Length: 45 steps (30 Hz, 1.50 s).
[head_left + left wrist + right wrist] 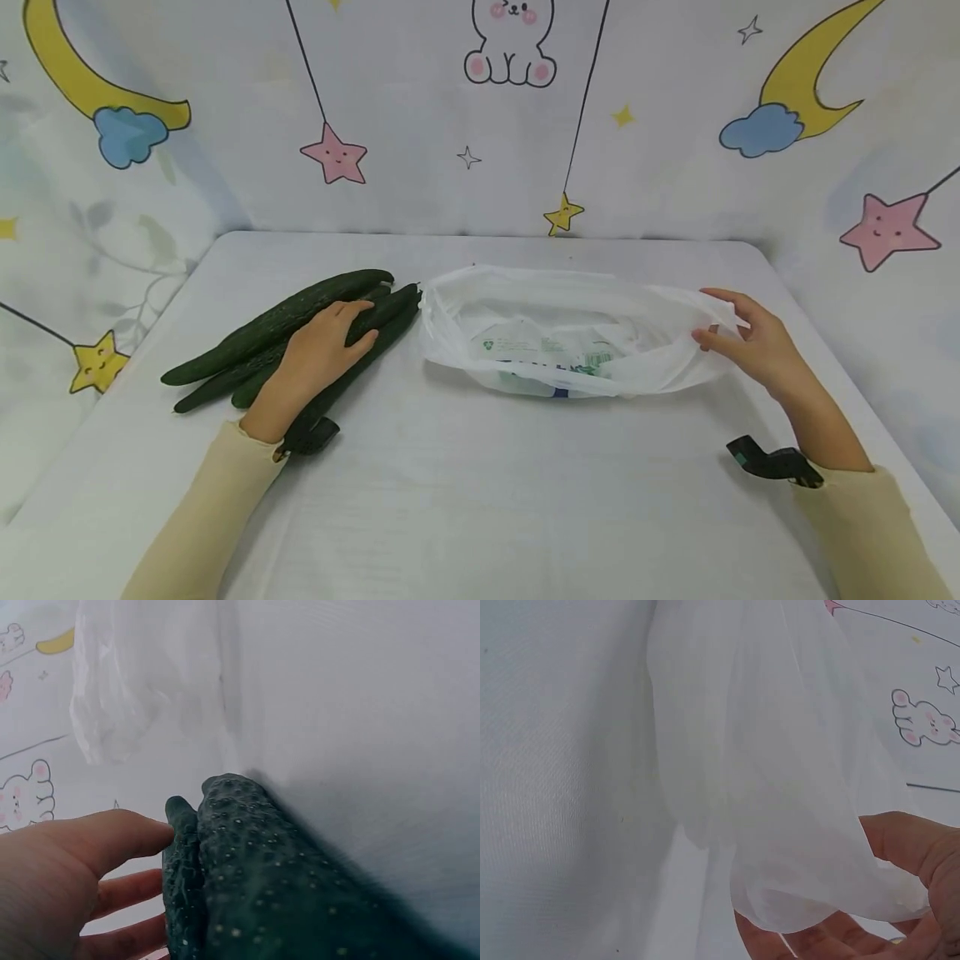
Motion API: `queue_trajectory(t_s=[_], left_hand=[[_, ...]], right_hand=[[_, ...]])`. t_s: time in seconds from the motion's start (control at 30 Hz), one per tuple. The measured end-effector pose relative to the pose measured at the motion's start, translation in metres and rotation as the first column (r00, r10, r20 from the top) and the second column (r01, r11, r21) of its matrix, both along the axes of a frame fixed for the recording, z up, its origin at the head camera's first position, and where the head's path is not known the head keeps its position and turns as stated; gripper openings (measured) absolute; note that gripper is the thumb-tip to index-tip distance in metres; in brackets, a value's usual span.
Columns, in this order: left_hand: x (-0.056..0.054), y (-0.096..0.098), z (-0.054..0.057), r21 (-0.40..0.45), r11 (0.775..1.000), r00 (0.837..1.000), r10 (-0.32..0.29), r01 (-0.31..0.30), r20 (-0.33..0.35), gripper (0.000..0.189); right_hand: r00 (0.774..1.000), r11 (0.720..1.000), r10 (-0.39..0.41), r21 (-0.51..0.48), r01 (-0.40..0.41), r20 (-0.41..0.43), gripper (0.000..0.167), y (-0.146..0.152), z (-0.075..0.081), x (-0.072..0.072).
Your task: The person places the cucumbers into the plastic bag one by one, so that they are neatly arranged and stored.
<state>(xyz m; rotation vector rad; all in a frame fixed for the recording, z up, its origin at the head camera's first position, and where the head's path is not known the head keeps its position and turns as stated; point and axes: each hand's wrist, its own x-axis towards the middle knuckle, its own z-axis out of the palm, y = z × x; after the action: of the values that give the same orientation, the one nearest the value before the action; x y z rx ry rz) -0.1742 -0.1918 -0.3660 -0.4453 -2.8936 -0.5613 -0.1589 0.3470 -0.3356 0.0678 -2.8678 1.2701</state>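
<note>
Several long dark green cucumbers (pixel 277 321) lie in a slanting pile at the left of the table. My left hand (pixel 321 346) reaches over the pile, its thumb and fingers around one cucumber (pixel 182 862). In the left wrist view the fingertips vanish behind it, and a larger bumpy cucumber (pixel 262 877) fills the foreground. Right of the pile lies a white plastic bag (pixel 525 375) with green print, its mouth spread wide. My right hand (pixel 757 342) holds the bag's right end between thumb and fingers; some of those fingers (pixel 840 934) show under the film in the right wrist view.
White cloth covers the table (pixel 510 492). Behind it hangs a pale backdrop (pixel 420 100) printed with moons, stars and a bear. A black wrist strap piece (pixel 311 436) sits at the left cuff and another black piece (pixel 772 461) at the right cuff.
</note>
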Motion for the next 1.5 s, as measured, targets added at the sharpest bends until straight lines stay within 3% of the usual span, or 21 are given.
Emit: queue_trajectory(t_s=[0.1,0.43,0.67,0.97,1.5], left_hand=[[0.0005,-0.0026,-0.002,-0.009,0.999,0.999,0.037,-0.037,0.007,0.045],[-0.0002,-0.004,-0.0035,-0.037,0.993,0.993,0.114,-0.114,-0.003,0.048],[-0.0024,-0.0051,-0.006,-0.074,0.993,0.994,0.092,-0.096,-0.062,0.046],[-0.0034,-0.0088,-0.0063,-0.085,0.994,0.996,0.069,-0.074,-0.06,0.047],[-0.0014,-0.0103,-0.0018,0.035,0.997,0.994,0.072,-0.069,-0.076,0.048]], right_hand=[[1.0,1.0,-0.001,0.027,0.001,0.0,0.061,0.0,-0.0013,-0.0019],[1.0,1.0,-0.013,-0.014,0.013,-0.003,0.054,0.002,-0.0049,-0.0023],[1.0,1.0,-0.017,-0.002,0.017,-0.002,0.056,0.0012,-0.0068,-0.0044],[1.0,1.0,-0.016,0.006,0.016,-0.004,0.056,-0.0013,-0.0075,-0.0028],[1.0,0.998,-0.026,0.05,0.025,0.007,0.059,-0.0004,-0.0098,-0.0048]])
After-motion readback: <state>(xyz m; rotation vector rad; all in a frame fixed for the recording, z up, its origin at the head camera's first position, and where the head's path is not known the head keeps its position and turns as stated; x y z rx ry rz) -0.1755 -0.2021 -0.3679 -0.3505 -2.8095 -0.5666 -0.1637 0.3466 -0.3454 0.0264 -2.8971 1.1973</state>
